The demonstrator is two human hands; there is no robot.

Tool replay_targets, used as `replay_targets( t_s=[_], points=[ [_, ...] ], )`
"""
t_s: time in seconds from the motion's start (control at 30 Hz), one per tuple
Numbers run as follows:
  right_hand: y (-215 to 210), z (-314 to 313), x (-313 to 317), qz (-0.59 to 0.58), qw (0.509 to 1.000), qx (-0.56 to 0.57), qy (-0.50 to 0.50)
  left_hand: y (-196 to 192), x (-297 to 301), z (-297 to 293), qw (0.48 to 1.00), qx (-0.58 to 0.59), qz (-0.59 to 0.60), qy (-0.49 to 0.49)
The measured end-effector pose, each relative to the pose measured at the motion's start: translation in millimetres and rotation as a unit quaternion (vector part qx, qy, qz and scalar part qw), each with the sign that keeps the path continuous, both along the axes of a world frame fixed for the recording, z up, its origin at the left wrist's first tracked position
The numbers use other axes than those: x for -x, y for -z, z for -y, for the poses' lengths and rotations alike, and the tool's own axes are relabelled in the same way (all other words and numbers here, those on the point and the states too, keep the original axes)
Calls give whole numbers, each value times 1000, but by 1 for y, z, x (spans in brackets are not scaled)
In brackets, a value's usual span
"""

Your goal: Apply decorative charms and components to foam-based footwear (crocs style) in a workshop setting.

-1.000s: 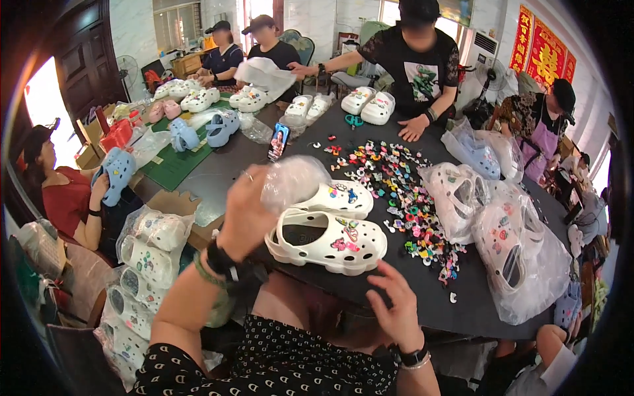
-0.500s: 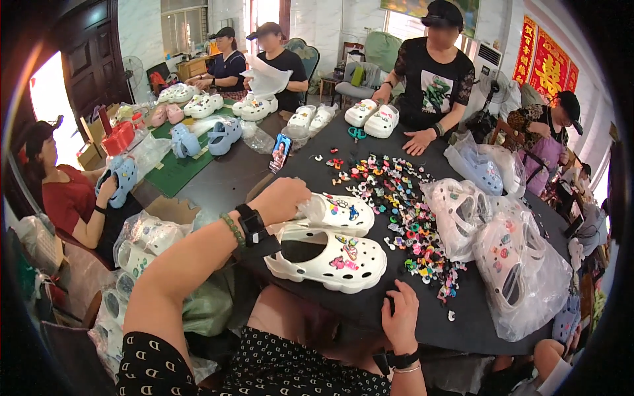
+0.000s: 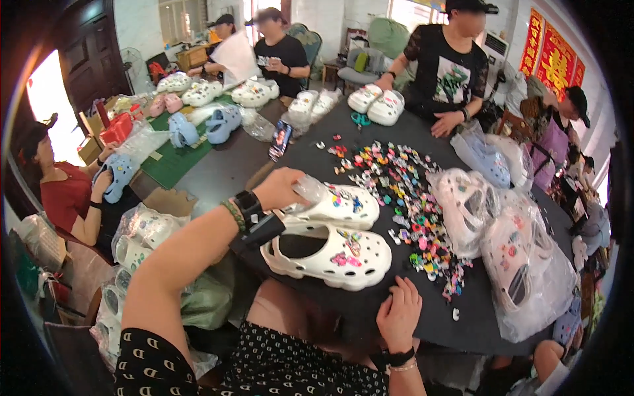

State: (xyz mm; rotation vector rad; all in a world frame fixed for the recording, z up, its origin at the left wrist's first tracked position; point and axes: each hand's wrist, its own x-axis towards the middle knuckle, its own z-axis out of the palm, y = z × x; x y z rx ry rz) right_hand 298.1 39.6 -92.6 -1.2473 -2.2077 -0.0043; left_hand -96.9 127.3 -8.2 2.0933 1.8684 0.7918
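Note:
Two white clogs with colourful shoe charms lie side by side on the black tabletop before me, toes to the right. My left hand (image 3: 282,189) is closed at the heel opening of the far clog (image 3: 350,206). Its fingers grip a piece of clear crumpled plastic (image 3: 312,190), partly inside that opening. Nearer to me, the near clog (image 3: 343,256) stands apart from both hands, its opening uncovered. At the table's near edge my right hand (image 3: 400,313) rests with fingers loosely stretched and nothing in them. A heap of small coloured shoe charms (image 3: 403,191) spreads beyond the clogs.
Bagged white clogs (image 3: 518,261) lie at the right, with a bagged blue pair (image 3: 485,165) behind. A phone (image 3: 280,140) stands past my left hand. Opposite, a person touches white clogs (image 3: 376,103). Blue clogs (image 3: 223,124) sit near a green mat (image 3: 168,165). Several co-workers sit around.
My left hand has drawn back slightly with the clear plastic, which now shows more plainly above the far clog. The view has shifted a little. The person opposite has turned toward the right.

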Motion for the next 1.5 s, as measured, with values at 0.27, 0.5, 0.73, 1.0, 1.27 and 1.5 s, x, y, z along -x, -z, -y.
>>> replay_targets(
  t_s=[0.27,0.5,0.73,1.0,1.27,1.5],
  points=[
    [5,-3,-5,3,1000,-11,-3,-20,-5,17,970,-12,-222,96],
    [4,-4,-4,0,1000,-10,-12,-60,6,22,933,334,132,18],
    [1,-2,-3,5,1000,-2,-11,-56,12,18,960,266,83,30],
    [-1,-3,-4,10,1000,20,-4,-34,-4,11,994,97,-40,11],
    [-3,-6,-1,3,1000,21,2,-13,-25,-8,986,-34,-165,-11],
    [2,-5,-3,21,1000,16,9,-4,-36,-8,971,-38,-236,11]
  ],
)
